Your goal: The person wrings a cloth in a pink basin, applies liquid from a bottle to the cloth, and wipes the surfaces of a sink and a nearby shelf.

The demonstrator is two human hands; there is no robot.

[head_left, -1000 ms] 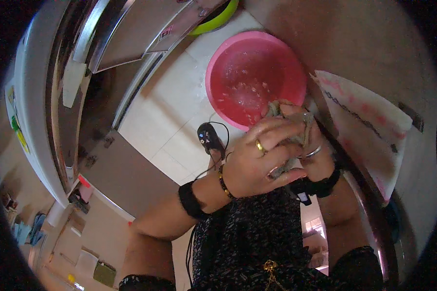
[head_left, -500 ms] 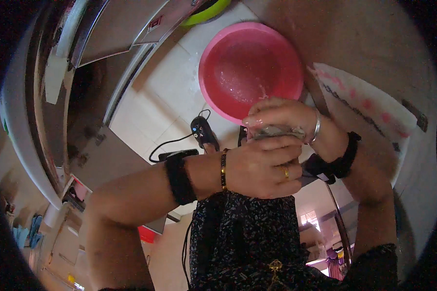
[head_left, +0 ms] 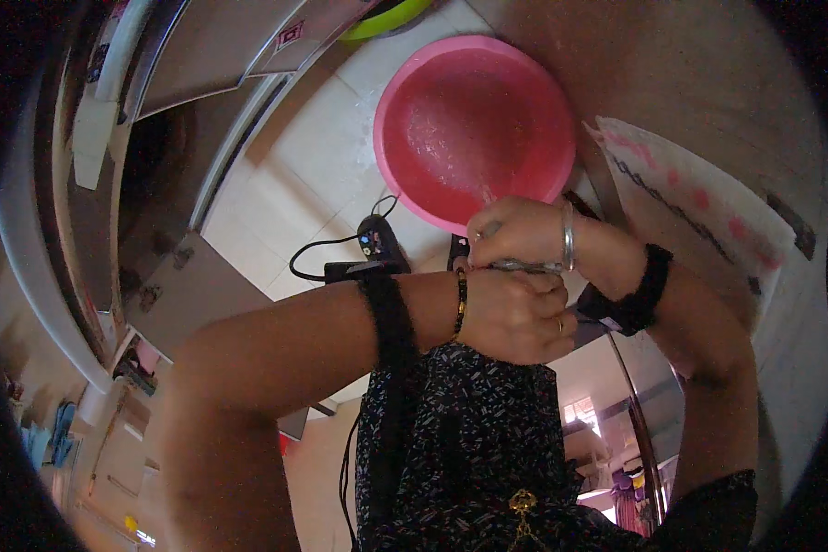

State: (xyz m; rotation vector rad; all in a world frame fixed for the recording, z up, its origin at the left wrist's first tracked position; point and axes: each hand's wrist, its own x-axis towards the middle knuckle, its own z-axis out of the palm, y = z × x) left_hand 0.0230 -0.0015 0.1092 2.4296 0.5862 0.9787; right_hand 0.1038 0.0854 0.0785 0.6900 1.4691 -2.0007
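Grey cloth (head_left: pixel 530 267) | between left hand (head_left: pixel 513 316) and right hand (head_left: pixel 522 234) | gripped by both

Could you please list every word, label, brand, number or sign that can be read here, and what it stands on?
No text can be read.
Small reddish square mark on the grey panel, upper left: too small to read.
Pale sheet, right: red and dark marks, too blurred to tell whether any are letters.
Pink basin: no lettering visible.
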